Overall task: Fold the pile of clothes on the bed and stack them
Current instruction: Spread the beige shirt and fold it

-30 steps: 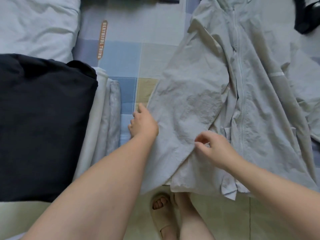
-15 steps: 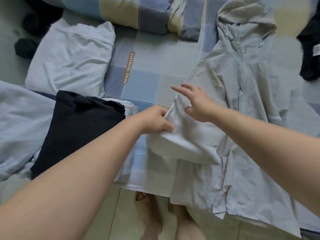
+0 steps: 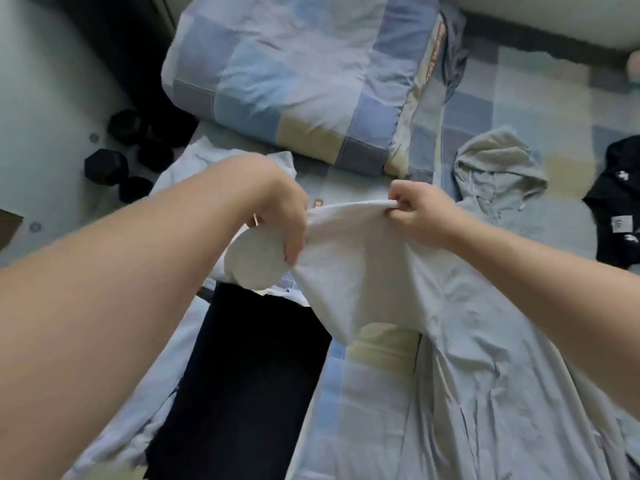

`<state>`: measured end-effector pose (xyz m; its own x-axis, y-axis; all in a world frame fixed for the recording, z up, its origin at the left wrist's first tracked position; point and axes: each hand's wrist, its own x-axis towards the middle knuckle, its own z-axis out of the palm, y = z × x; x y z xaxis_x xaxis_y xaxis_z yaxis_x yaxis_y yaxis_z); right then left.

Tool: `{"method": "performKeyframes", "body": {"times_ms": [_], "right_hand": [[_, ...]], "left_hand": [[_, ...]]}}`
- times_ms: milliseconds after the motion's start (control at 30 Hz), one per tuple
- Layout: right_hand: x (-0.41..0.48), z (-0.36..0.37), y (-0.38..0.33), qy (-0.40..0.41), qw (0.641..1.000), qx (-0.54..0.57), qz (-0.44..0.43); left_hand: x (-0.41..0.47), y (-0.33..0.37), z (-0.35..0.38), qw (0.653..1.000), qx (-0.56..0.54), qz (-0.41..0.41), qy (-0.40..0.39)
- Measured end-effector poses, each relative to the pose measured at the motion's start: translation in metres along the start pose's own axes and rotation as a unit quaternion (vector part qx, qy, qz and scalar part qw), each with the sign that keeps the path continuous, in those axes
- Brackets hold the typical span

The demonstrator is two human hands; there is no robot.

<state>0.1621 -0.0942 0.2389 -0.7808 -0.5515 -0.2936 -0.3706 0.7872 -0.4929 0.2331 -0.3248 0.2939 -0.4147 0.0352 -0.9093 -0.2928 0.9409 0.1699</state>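
Note:
A light grey hooded zip jacket (image 3: 485,358) lies spread on the checked bedsheet (image 3: 374,382), hood toward the pillow. Its left sleeve (image 3: 349,265) is lifted off the bed and stretched between my hands. My left hand (image 3: 280,220) grips the cuff end, whose round opening faces me. My right hand (image 3: 419,216) pinches the sleeve's upper edge nearer the shoulder. To the left lies a stack of folded clothes with a dark navy garment (image 3: 249,375) on top. A folded pale blue garment (image 3: 194,161) sits behind my left forearm, partly hidden.
A checked pillow (image 3: 294,74) lies at the head of the bed. A black garment (image 3: 620,202) with white marks sits at the right edge. Black dumbbells (image 3: 117,154) stand on the floor to the left of the bed.
Both hands have risen from the jacket's lower left side, taken hold of the sleeve and lifted it off the bed, stretching it between them. The view has tilted up toward the pillow.

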Motion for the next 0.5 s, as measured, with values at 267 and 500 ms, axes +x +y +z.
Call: {"method": "performKeyframes", "body": {"times_ms": [267,500], "right_hand": [[0.077,0.058,-0.041,0.096,0.986,-0.026,0.135],[0.147,0.13,-0.055,0.081,0.969,-0.036,0.23]], "left_hand": [[0.034,-0.175,-0.068,0.984,-0.116,0.073,0.114],[0.108,-0.295,-0.051,0.936,-0.165,0.033,0.308]]}}
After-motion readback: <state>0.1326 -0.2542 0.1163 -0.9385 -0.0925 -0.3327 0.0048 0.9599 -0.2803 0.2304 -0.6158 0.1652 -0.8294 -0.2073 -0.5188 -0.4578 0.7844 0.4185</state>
